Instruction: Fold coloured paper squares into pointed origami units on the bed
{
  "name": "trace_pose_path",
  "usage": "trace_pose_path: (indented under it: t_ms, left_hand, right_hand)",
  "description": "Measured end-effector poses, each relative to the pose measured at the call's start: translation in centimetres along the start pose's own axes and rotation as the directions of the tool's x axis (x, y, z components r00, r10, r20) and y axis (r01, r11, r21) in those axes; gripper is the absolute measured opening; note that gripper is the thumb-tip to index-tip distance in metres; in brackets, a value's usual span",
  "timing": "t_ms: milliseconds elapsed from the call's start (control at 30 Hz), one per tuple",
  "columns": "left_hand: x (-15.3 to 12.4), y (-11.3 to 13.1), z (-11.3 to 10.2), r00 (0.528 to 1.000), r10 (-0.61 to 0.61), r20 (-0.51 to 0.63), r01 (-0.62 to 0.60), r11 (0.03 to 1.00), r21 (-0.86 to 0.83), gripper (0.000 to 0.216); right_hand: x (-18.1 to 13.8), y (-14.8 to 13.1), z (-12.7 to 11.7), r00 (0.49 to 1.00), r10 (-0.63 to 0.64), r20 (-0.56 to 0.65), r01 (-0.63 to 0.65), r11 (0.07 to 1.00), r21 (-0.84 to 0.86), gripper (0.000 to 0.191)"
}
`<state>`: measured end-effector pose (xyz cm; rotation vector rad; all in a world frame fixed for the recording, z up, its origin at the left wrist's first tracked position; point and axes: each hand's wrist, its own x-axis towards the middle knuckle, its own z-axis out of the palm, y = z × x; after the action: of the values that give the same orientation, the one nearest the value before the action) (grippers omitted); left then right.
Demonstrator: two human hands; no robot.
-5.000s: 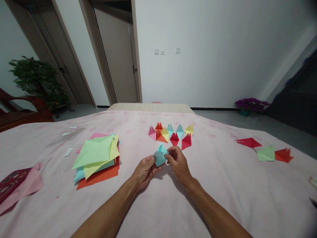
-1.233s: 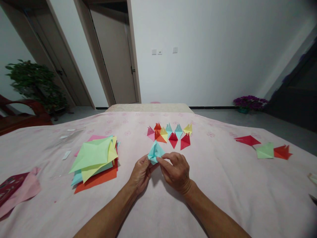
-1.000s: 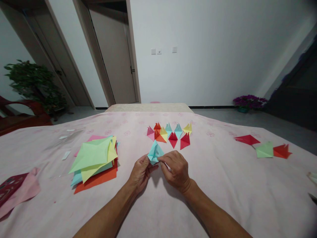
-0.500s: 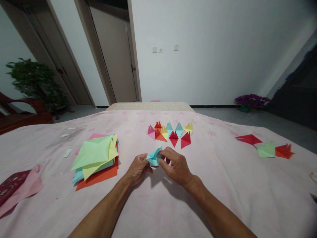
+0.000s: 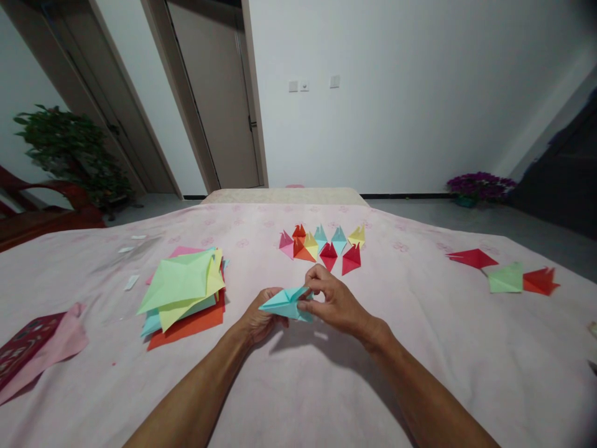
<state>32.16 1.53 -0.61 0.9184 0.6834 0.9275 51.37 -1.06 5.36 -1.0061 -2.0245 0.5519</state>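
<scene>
A light blue folded origami paper [image 5: 285,303] is held between both hands above the tablecloth, its pointed end toward the left. My left hand [image 5: 262,317] grips it from below and the left, its fingers partly hidden behind the paper. On the right side, my right hand [image 5: 332,302] pinches the paper's edge between thumb and fingers. Just beyond the hands stand several small folded paper cranes [image 5: 328,255] in red, orange, yellow, pink and blue.
Left of my hands lies a stack of coloured paper sheets [image 5: 180,286]. A dark red packet [image 5: 28,342] with pink material is at the far left. Toward the right edge are red [image 5: 473,257], green [image 5: 506,279] and orange [image 5: 540,281] folded papers on the pink tablecloth [image 5: 420,323].
The blue paper has turned and spread, so that a long point now extends left. My right hand has shifted slightly right, still pinching it. The view has tilted a little.
</scene>
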Motion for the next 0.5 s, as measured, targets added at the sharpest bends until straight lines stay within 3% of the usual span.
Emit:
trace_pose_path:
  t_ms: [167,367,500]
  left_hand:
    - [-0.1,-0.1,0.3,1.000,-0.013,-0.007,0.013,1.000,-0.002,0.018]
    - [0.4,-0.5,0.0,0.998,-0.043,-0.056,0.041,0.999,-0.033,0.030]
    - [0.5,-0.7,0.0,0.995,-0.023,-0.101,0.011,0.993,-0.115,0.038]
  right_hand:
    - [0.0,0.7,0.5,1.000,-0.005,-0.017,0.005,1.000,-0.006,0.007]
    - [-0.2,0.5,1.3,0.973,0.018,-0.229,-0.068,0.974,-0.216,0.016]
    - [-0.5,0.3,2.1,0.941,-0.096,-0.325,-0.025,0.938,-0.346,0.017]
